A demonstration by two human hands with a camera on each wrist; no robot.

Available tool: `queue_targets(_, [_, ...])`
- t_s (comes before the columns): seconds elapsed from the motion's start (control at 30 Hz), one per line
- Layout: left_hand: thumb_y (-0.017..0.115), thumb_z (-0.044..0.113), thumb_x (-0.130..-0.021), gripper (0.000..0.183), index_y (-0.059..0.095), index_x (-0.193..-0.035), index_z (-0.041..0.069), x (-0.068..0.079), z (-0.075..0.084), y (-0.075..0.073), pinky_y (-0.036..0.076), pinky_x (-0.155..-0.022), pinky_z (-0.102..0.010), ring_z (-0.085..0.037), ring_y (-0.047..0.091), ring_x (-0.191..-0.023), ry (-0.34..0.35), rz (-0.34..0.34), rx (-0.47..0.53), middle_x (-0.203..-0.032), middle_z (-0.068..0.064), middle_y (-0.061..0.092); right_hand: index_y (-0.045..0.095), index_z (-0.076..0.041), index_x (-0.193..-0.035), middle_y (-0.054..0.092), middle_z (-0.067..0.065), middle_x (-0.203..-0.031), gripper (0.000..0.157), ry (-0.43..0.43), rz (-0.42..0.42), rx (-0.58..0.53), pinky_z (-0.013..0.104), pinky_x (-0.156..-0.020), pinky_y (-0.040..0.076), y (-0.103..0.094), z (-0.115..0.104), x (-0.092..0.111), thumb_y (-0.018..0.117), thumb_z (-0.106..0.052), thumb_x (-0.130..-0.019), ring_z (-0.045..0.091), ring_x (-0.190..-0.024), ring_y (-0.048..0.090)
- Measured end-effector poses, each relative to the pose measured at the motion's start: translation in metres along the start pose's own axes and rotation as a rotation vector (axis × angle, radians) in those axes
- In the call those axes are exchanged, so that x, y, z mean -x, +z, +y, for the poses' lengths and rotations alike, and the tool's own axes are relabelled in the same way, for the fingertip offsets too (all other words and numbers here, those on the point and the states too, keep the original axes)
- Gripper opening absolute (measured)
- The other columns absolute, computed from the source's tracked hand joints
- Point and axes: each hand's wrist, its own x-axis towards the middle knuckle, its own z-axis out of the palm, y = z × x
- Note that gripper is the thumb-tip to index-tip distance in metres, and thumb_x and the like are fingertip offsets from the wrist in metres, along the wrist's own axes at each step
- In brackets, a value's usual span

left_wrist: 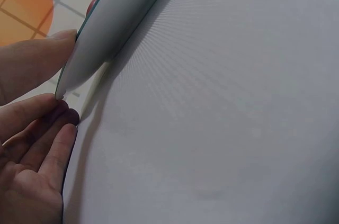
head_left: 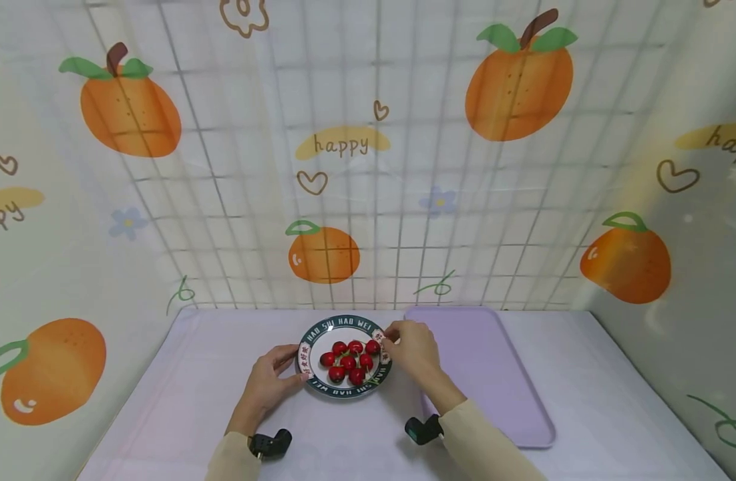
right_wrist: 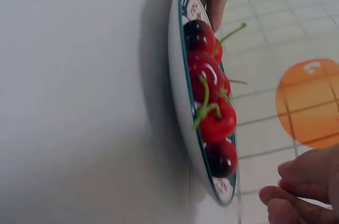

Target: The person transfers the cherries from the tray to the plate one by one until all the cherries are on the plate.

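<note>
A round plate with a dark green rim and white lettering sits low over the table, in front of me. Several red cherries, some with green stems, lie on it; in the right wrist view they stand above its rim. On the plate's left side my left hand holds the edge, thumb and index finger at the rim in the left wrist view. Over the right rim in the head view is my right hand, fingers bent. The right wrist view shows those fingers apart from the plate, loosely curled.
A flat lilac tray lies to the right, partly behind my right forearm. The white table meets a grid wall behind a curtain with printed oranges. Similar curtain closes in both sides.
</note>
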Motion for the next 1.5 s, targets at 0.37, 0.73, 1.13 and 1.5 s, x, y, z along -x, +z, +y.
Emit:
queue_targets(0.37, [0.093,0.008,-0.077,0.070,0.064,-0.140,0.001,0.007,-0.006,0.002,0.047,-0.117,-0.041,-0.038,0.054,-0.140,-0.013,-0.004,0.026,-0.147,-0.018,0.059,0.079,-0.004,-0.090,0.076,0.001,-0.082,0.006,0.006,0.026,-0.005,0.050,-0.079,0.060,-0.013,0.028,0.011,0.080,-0.009,-0.087,0.031,-0.088,0.071])
queue_targets(0.73, [0.093,0.009,-0.077,0.070,0.064,-0.140,0.002,0.005,-0.008,0.002,0.047,-0.116,-0.039,-0.038,0.053,-0.141,0.003,-0.007,0.019,-0.147,-0.017,0.058,0.078,-0.003,-0.095,0.077,0.006,-0.088,0.014,0.024,0.018,0.050,0.054,-0.080,0.060,-0.027,0.057,0.021,0.081,-0.013,-0.086,0.034,-0.091,0.072])
queue_targets(1.13, [0.092,0.006,-0.079,0.068,0.064,-0.140,0.001,0.001,0.000,0.000,0.047,-0.117,-0.040,-0.037,0.053,-0.141,-0.013,-0.008,0.035,-0.147,-0.017,0.059,0.079,-0.004,-0.098,0.076,0.008,-0.094,0.022,0.091,-0.039,0.066,0.049,-0.070,0.061,-0.031,0.069,0.037,0.085,-0.022,-0.086,0.029,-0.087,0.070])
queue_targets(1.5, [0.092,0.006,-0.078,0.069,0.063,-0.141,0.000,0.002,0.005,0.001,0.047,-0.116,-0.039,-0.038,0.053,-0.141,-0.016,-0.007,0.029,-0.148,-0.019,0.058,0.079,-0.008,-0.082,0.074,-0.004,-0.075,0.013,0.023,0.000,0.025,0.045,-0.074,0.059,-0.025,0.076,0.043,0.088,-0.017,-0.082,0.020,-0.077,0.068])
